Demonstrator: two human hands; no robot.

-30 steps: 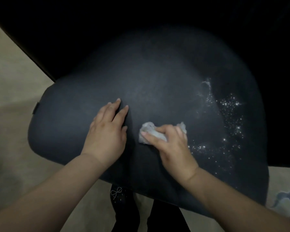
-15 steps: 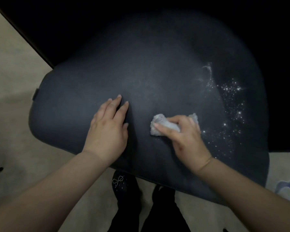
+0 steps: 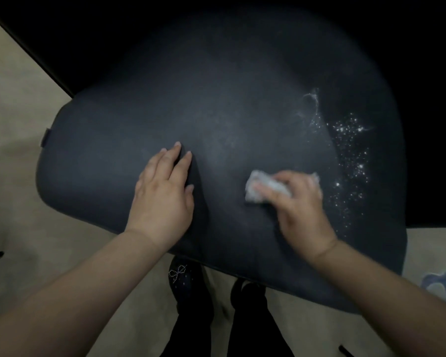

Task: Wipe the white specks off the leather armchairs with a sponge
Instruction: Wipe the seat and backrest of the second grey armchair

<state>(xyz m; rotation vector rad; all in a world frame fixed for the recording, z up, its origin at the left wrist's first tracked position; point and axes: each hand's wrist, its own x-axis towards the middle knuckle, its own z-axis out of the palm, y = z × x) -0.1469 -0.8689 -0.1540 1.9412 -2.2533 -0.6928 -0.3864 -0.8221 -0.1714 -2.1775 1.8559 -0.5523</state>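
Bare dark leather of the armchair cushion (image 3: 216, 104) lies open from 9 through 12 o'clock of the right hand (image 3: 298, 202). The left hand (image 3: 162, 191), flat on the cushion, blocks 9 o'clock; white specks (image 3: 350, 161) lie just beside at 2 o'clock.

One head-worn view looks steeply down from close above the armchair (image 3: 216, 124), the forearms reaching in from the bottom edge and floor (image 3: 16, 104) at left.
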